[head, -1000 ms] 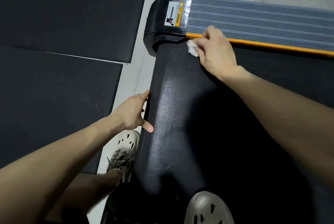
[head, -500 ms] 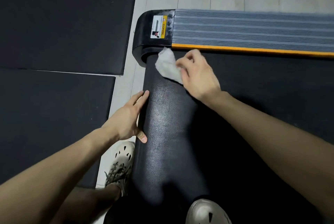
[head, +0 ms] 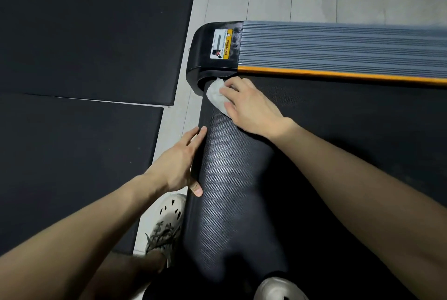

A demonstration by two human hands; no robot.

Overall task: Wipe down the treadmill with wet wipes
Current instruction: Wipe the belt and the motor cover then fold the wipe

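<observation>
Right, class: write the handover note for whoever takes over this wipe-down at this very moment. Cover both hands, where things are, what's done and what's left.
Right hand: presses the wet wipe flat onto the treadmill belt, in the corner beside the black end cap.
Left hand: holds nothing; fingers straight along the belt's end edge, thumb on top.
Done: wiping is at that corner; how much is already clean cannot be told.
Left: probably the rest of the belt, the grey ribbed side rail and the end cap.
</observation>
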